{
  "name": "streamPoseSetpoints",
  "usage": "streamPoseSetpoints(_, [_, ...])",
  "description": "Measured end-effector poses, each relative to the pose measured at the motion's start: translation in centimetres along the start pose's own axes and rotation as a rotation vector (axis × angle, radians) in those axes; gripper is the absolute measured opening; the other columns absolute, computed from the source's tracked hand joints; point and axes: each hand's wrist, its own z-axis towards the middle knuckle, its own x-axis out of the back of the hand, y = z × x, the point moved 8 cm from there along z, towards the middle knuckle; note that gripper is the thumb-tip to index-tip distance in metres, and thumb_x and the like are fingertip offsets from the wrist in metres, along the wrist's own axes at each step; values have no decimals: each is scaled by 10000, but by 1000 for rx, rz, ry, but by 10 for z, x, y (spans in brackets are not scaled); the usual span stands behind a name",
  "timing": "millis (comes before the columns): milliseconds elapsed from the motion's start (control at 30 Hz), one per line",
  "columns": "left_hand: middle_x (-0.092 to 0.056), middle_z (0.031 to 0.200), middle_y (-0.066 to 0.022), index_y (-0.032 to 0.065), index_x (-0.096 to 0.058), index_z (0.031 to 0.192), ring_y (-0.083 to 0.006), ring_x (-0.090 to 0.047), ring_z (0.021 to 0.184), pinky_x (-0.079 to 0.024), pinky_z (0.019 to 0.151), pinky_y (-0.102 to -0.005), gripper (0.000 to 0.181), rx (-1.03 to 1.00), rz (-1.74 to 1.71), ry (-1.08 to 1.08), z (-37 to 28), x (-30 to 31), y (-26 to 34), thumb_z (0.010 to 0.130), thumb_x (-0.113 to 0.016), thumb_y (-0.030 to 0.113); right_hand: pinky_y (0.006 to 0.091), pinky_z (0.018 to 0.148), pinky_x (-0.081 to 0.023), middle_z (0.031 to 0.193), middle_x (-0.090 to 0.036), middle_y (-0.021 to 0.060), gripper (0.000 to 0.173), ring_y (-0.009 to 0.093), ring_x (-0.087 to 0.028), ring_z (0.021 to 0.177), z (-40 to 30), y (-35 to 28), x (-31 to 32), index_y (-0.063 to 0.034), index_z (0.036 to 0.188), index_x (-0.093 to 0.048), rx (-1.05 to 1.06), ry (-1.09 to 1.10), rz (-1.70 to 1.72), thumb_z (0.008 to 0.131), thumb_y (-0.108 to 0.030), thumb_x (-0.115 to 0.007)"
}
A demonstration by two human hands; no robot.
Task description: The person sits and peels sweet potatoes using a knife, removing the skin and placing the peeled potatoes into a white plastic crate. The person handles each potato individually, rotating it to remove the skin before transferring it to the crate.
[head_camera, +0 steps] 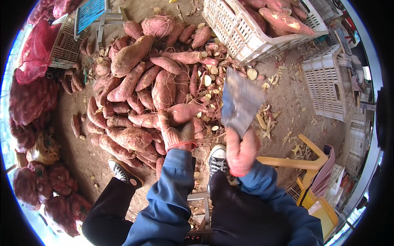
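Observation:
My left hand [178,135], in a knit work glove with a red cuff, grips a pink-skinned sweet potato [187,112] over the near part of a big heap of sweet potatoes [164,89]. My thumb lies along its left side, and its thin tail end points right. In my right hand [243,150], also gloved, is a cleaver [241,98]. The broad blade points up and away from me and is blurred. It stands just right of the held sweet potato, apart from it. Cut end slices [207,80] with pale flesh lie along the heap's right side.
A white plastic crate [234,30] of sweet potatoes stands at far right, another crate [323,86] nearer right. A yellow plastic chair [292,163] sits beside my right arm. Red mesh sacks [34,98] line the left. Peelings [267,121] litter the dirt floor.

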Motion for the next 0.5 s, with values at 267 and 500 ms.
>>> streamPoseSetpoints(267, [-615,1121,-149,49,-601,1070,-314,-576,1066,-423,1035,-500,400,62,36,-117,0,15,-15,804,-731,318,473,648,-477,880,-621,226,226,420,-601,781,22,78,-28,-23,978,-549,74,-93,-620,889,-227,-590])
streamPoseSetpoints(500, [-614,1047,-116,67,-605,1013,-307,-566,1020,-438,978,-532,389,211,198,-395,-28,-10,-34,808,-697,385,431,643,-488,806,-655,141,321,286,-650,763,13,177,13,4,1014,-593,11,45,-408,873,-284,-599])
